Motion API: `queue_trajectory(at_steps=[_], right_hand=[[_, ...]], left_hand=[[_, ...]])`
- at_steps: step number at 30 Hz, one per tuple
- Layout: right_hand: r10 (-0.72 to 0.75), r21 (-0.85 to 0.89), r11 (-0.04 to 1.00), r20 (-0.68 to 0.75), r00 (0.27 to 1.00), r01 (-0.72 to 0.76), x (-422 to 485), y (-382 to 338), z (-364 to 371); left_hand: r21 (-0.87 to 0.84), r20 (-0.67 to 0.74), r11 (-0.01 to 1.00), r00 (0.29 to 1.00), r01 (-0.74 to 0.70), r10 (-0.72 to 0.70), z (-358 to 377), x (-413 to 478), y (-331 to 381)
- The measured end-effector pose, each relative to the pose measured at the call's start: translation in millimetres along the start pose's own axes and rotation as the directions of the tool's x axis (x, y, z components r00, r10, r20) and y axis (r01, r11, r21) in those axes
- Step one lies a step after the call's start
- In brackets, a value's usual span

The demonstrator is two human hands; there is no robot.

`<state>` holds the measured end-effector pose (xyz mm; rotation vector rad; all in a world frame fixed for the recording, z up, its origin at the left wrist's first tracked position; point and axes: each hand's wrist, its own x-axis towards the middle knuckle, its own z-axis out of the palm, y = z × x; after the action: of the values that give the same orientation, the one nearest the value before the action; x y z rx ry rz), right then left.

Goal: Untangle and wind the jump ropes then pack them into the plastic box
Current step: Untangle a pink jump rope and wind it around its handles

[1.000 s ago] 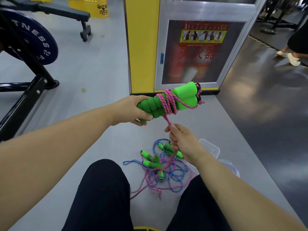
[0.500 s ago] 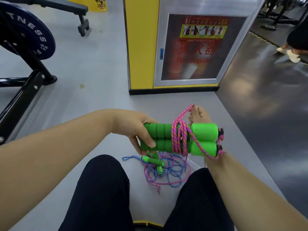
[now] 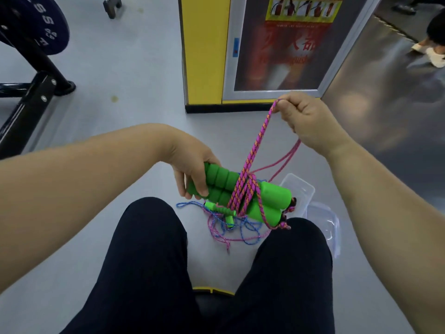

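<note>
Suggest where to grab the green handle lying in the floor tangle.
Take the green handle by its ribbed middle, probably from above, fingers across its width. It lies flat on the floor, so only top and sides are free, and pink and blue cords lie tangled beside it.

Our grey floor point(image 3: 134, 121)
On it we see tangled jump ropes point(image 3: 231, 229) just beside a clear plastic box point(image 3: 304, 189) and lid point(image 3: 331, 225).
</note>
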<state>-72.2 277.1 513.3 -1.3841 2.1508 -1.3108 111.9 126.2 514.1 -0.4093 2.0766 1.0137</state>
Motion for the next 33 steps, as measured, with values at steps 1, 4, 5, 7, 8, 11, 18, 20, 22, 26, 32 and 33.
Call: queue_trajectory(at_steps=[1,4,5,7,8,11,18,20,22,26,32,33], right_hand=[[0.004,-0.022,1.0,-0.008,1.0,-0.004,0.4,2.3,-2.0],[0.116,-0.075,0.991,0.006,0.993,-0.115,-0.8,22.9,0.9],[0.173,-0.111,0.979,0.033,0.984,-0.169,-4.6,30.8,3.7],[0.279,-0.103,0.957,0.093,0.956,-0.27,-14.9,42.8,9.7],[0.334,-0.039,0.943,0.114,0.936,-0.331,-22.2,47.0,12.4],[0.525,0.031,0.839,0.219,0.822,-0.544,-51.4,45.9,29.5],[0.361,0.136,0.887,0.393,0.846,-0.442,-69.3,29.6,79.5],[0.301,0.01,0.944,0.376,0.876,-0.329,-68.3,17.0,82.6],[0.286,-0.09,0.958,0.377,0.881,-0.273,-65.3,10.2,83.2],[0.29,-0.022,0.952,0.384,0.876,-0.306,-62.2,-7.3,80.3],[0.227,0.041,0.955,0.542,0.809,-0.295,-49.1,-51.9,51.2],[0.208,0.056,0.958,0.543,0.813,-0.282,-45.4,-59.4,46.3]], left_hand=[[-0.003,-0.018,1.0,1.0,-0.023,0.023,-0.5,0.6,1.9],[-0.062,-0.096,0.992,0.99,-0.113,0.107,-4.2,-2.4,4.7],[-0.086,-0.124,0.985,0.983,-0.147,0.136,-6.6,-4.4,4.3],[-0.129,-0.193,0.971,0.966,-0.2,0.173,-11.1,-8.0,0.7],[-0.164,-0.231,0.961,0.956,-0.222,0.182,-12.7,-9.5,-2.4],[-0.305,-0.339,0.903,0.921,-0.302,0.194,-13.1,-10.2,-13.3],[-0.498,-0.519,0.749,0.842,-0.438,0.148,-8.7,-2.0,-21.9],[-0.488,-0.564,0.761,0.82,-0.428,0.099,-10.0,-1.4,-20.7],[-0.477,-0.622,0.771,0.782,-0.422,0.044,-11.2,0.5,-18.8],[-0.252,-0.776,0.914,0.631,-0.318,0.006,-12.4,5.6,-18.7],[0.314,-0.844,0.928,0.506,0.2,0.176,-0.1,16.7,-9.2],[0.358,-0.834,0.904,0.515,0.232,0.198,2.2,18.7,-6.5]])
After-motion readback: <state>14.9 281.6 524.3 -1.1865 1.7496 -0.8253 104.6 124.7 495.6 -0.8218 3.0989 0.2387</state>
